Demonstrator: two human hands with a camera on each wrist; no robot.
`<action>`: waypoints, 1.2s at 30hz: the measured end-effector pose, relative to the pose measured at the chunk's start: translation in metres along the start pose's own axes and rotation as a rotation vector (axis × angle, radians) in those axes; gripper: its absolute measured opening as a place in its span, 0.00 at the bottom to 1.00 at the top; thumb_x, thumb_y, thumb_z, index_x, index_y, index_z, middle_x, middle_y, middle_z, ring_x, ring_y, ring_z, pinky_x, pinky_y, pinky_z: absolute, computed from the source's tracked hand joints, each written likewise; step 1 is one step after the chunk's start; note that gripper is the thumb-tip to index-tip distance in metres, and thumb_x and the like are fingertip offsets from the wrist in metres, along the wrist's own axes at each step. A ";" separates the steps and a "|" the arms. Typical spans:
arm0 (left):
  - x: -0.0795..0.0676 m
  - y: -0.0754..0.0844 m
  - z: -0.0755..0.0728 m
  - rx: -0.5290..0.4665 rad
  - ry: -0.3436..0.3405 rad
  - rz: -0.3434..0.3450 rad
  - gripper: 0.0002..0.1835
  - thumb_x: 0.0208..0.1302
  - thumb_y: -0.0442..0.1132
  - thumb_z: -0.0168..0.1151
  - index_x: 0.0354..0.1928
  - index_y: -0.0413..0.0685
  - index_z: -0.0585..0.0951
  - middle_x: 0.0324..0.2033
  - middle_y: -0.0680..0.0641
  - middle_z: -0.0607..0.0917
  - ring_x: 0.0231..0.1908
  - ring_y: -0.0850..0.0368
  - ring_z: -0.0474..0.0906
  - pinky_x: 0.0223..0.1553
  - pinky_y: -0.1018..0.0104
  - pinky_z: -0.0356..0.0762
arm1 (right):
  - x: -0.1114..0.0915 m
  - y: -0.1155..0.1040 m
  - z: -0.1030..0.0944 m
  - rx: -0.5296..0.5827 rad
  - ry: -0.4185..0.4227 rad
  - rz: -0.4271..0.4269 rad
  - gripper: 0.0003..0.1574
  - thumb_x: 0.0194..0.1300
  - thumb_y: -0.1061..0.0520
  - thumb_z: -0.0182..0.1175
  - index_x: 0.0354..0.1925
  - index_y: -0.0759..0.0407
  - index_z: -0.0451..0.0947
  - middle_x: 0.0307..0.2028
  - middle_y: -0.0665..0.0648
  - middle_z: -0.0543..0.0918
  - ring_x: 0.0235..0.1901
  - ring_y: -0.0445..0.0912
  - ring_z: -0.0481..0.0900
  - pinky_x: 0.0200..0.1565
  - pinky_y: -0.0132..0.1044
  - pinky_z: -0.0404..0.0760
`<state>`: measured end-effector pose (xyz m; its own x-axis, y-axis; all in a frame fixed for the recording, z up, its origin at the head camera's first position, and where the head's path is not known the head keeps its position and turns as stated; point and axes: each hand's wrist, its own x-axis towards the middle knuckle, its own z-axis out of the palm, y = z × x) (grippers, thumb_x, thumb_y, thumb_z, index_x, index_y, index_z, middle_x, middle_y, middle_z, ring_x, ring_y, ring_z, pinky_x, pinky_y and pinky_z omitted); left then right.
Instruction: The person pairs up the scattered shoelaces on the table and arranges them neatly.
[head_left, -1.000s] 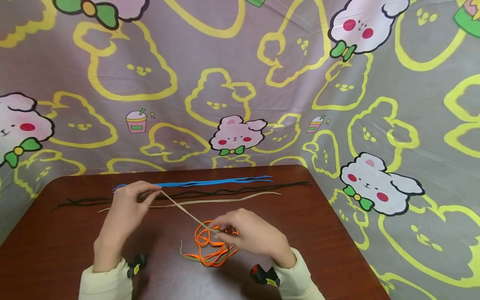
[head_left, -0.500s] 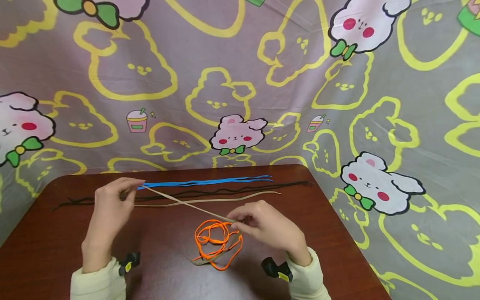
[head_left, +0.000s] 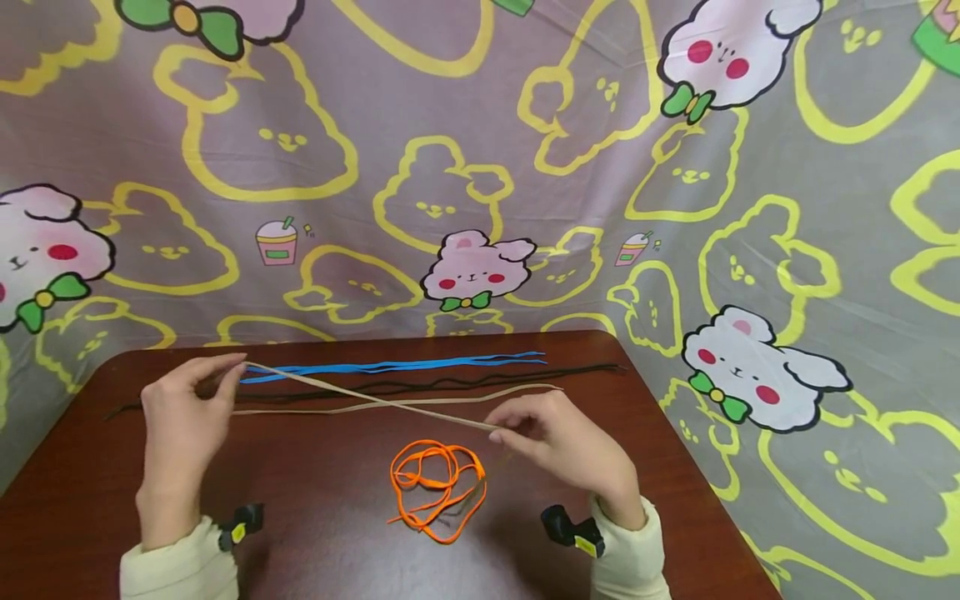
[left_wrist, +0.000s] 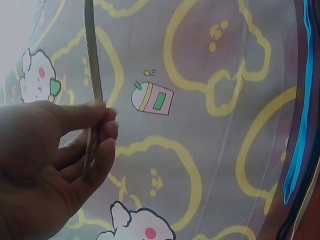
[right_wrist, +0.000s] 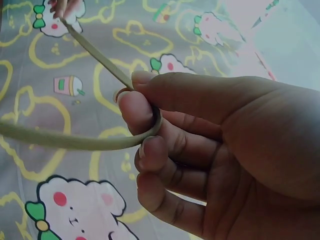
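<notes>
A beige shoelace [head_left: 315,382] stretches between the two hands above the table. My left hand [head_left: 183,412] pinches one end between thumb and fingertips; in the left wrist view, the shoelace [left_wrist: 92,55] runs up from the pinch, with a short tail lying across the fingers. My right hand [head_left: 566,442] grips the shoelace farther along. In the right wrist view, the shoelace [right_wrist: 75,142] bends round the index finger and trails away from the hand. An orange shoelace [head_left: 427,442] lies in loose loops on the table below, between the hands.
Along the table's far side lie blue shoelaces [head_left: 405,365], black shoelaces [head_left: 570,370] and another beige shoelace [head_left: 465,400], roughly parallel. A patterned cloth [head_left: 360,217] hangs behind and to the right of the brown table [head_left: 322,533].
My hands have drawn apart, the left moving left and the right moving right and slightly up. The held beige shoelace spans farther, and its trailing part has mostly lifted off the orange loops.
</notes>
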<state>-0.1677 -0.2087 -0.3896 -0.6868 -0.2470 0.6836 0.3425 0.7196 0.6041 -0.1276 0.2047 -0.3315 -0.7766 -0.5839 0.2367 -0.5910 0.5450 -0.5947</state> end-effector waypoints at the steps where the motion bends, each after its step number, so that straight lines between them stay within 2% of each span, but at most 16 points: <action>1: 0.000 -0.001 0.000 0.009 0.012 -0.003 0.09 0.61 0.22 0.67 0.42 0.35 0.89 0.37 0.34 0.89 0.33 0.98 0.63 0.35 0.88 0.61 | -0.001 0.001 -0.001 0.000 0.012 0.004 0.05 0.67 0.57 0.68 0.42 0.48 0.87 0.29 0.38 0.85 0.28 0.33 0.78 0.32 0.31 0.80; 6: -0.001 -0.005 -0.003 0.045 0.049 -0.026 0.13 0.61 0.19 0.61 0.44 0.34 0.89 0.39 0.34 0.89 0.34 0.99 0.60 0.37 0.87 0.58 | -0.004 0.008 -0.006 0.013 0.036 0.011 0.04 0.68 0.57 0.68 0.41 0.48 0.87 0.30 0.39 0.85 0.28 0.34 0.77 0.32 0.33 0.79; 8: -0.001 -0.007 -0.003 0.036 0.071 -0.041 0.11 0.61 0.20 0.63 0.43 0.34 0.89 0.39 0.33 0.89 0.35 1.00 0.60 0.39 0.86 0.57 | -0.005 0.011 -0.008 0.033 0.034 0.014 0.04 0.68 0.57 0.68 0.41 0.47 0.87 0.29 0.40 0.85 0.24 0.35 0.77 0.29 0.32 0.79; 12: -0.001 -0.010 -0.002 0.013 0.121 -0.085 0.06 0.61 0.25 0.69 0.41 0.33 0.89 0.37 0.31 0.88 0.34 1.01 0.61 0.42 0.85 0.55 | -0.006 0.017 -0.013 0.060 0.041 0.005 0.06 0.68 0.57 0.67 0.42 0.45 0.88 0.32 0.41 0.86 0.23 0.36 0.78 0.27 0.34 0.80; 14: -0.001 -0.011 -0.001 0.012 0.136 -0.116 0.06 0.61 0.29 0.71 0.40 0.33 0.89 0.35 0.31 0.89 0.32 0.99 0.63 0.41 0.83 0.56 | -0.008 0.020 -0.016 0.065 0.053 0.008 0.08 0.68 0.58 0.68 0.43 0.44 0.88 0.33 0.40 0.87 0.26 0.36 0.81 0.29 0.36 0.81; 15: -0.001 -0.011 -0.001 0.010 0.139 -0.134 0.07 0.61 0.31 0.72 0.39 0.34 0.89 0.32 0.35 0.90 0.30 0.98 0.63 0.41 0.82 0.57 | -0.009 0.021 -0.017 0.057 0.064 0.011 0.08 0.68 0.58 0.68 0.43 0.44 0.88 0.34 0.40 0.87 0.29 0.37 0.82 0.31 0.36 0.81; 17: -0.002 -0.013 0.000 0.001 0.144 -0.169 0.08 0.61 0.34 0.74 0.38 0.35 0.90 0.25 0.53 0.90 0.28 0.96 0.64 0.39 0.81 0.58 | -0.011 0.024 -0.020 0.057 0.082 0.030 0.09 0.68 0.58 0.68 0.42 0.43 0.88 0.35 0.40 0.88 0.30 0.37 0.83 0.32 0.36 0.82; 20: -0.002 -0.016 0.000 -0.012 0.153 -0.209 0.11 0.61 0.38 0.75 0.37 0.34 0.89 0.21 0.78 0.78 0.24 0.92 0.66 0.37 0.80 0.59 | -0.014 0.027 -0.023 0.061 0.108 0.057 0.08 0.67 0.57 0.68 0.43 0.44 0.88 0.35 0.43 0.88 0.34 0.38 0.84 0.34 0.35 0.82; 22: -0.002 -0.019 -0.001 -0.006 0.159 -0.231 0.12 0.62 0.40 0.74 0.37 0.34 0.89 0.21 0.86 0.69 0.23 0.91 0.65 0.37 0.80 0.59 | -0.017 0.030 -0.025 0.087 0.118 0.072 0.07 0.68 0.57 0.68 0.43 0.47 0.88 0.36 0.46 0.89 0.33 0.40 0.85 0.35 0.36 0.83; 24: -0.002 -0.021 -0.002 0.013 0.171 -0.238 0.11 0.63 0.39 0.72 0.38 0.35 0.89 0.22 0.80 0.75 0.24 0.91 0.65 0.36 0.80 0.58 | -0.019 0.031 -0.027 0.117 0.124 0.084 0.07 0.68 0.58 0.68 0.43 0.49 0.88 0.35 0.49 0.88 0.30 0.42 0.85 0.34 0.37 0.84; 26: -0.002 -0.023 -0.002 0.030 0.189 -0.231 0.08 0.65 0.35 0.69 0.40 0.35 0.89 0.24 0.64 0.85 0.27 0.93 0.64 0.36 0.81 0.58 | -0.020 0.033 -0.029 0.133 0.135 0.099 0.06 0.67 0.58 0.68 0.43 0.49 0.88 0.35 0.49 0.88 0.27 0.43 0.85 0.32 0.38 0.84; 28: -0.002 -0.023 -0.003 0.035 0.213 -0.221 0.07 0.66 0.32 0.66 0.41 0.36 0.89 0.29 0.52 0.89 0.29 0.94 0.64 0.38 0.81 0.57 | -0.022 0.035 -0.031 0.139 0.146 0.114 0.07 0.67 0.57 0.69 0.43 0.49 0.88 0.36 0.49 0.88 0.24 0.44 0.83 0.30 0.39 0.84; 30: -0.001 -0.024 -0.004 0.024 0.238 -0.213 0.07 0.67 0.31 0.65 0.42 0.36 0.89 0.31 0.59 0.89 0.30 0.95 0.64 0.37 0.82 0.57 | -0.023 0.036 -0.033 0.131 0.159 0.122 0.08 0.67 0.57 0.69 0.44 0.48 0.88 0.35 0.49 0.88 0.23 0.43 0.83 0.30 0.38 0.84; 33: 0.000 -0.024 -0.007 0.001 0.253 -0.240 0.09 0.67 0.33 0.64 0.42 0.35 0.89 0.27 0.83 0.77 0.28 0.93 0.65 0.37 0.82 0.58 | -0.025 0.042 -0.036 0.108 0.186 0.124 0.09 0.66 0.58 0.69 0.44 0.48 0.88 0.35 0.49 0.88 0.26 0.42 0.84 0.33 0.37 0.83; 35: -0.001 -0.025 -0.009 -0.015 0.258 -0.259 0.10 0.68 0.35 0.64 0.42 0.34 0.89 0.25 0.91 0.68 0.26 0.92 0.65 0.36 0.82 0.58 | -0.026 0.048 -0.037 0.081 0.208 0.123 0.09 0.66 0.58 0.70 0.44 0.49 0.88 0.36 0.49 0.88 0.30 0.41 0.85 0.36 0.36 0.83; 36: -0.001 -0.026 -0.009 -0.017 0.261 -0.269 0.10 0.68 0.36 0.65 0.42 0.34 0.89 0.25 0.90 0.68 0.26 0.91 0.65 0.35 0.82 0.59 | -0.026 0.051 -0.038 0.067 0.218 0.127 0.08 0.66 0.58 0.70 0.44 0.49 0.88 0.37 0.48 0.89 0.32 0.41 0.84 0.36 0.36 0.83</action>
<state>-0.1699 -0.2334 -0.4023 -0.5674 -0.5847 0.5798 0.1839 0.5964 0.7814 -0.1459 0.2699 -0.3386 -0.8766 -0.3657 0.3129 -0.4757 0.5602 -0.6781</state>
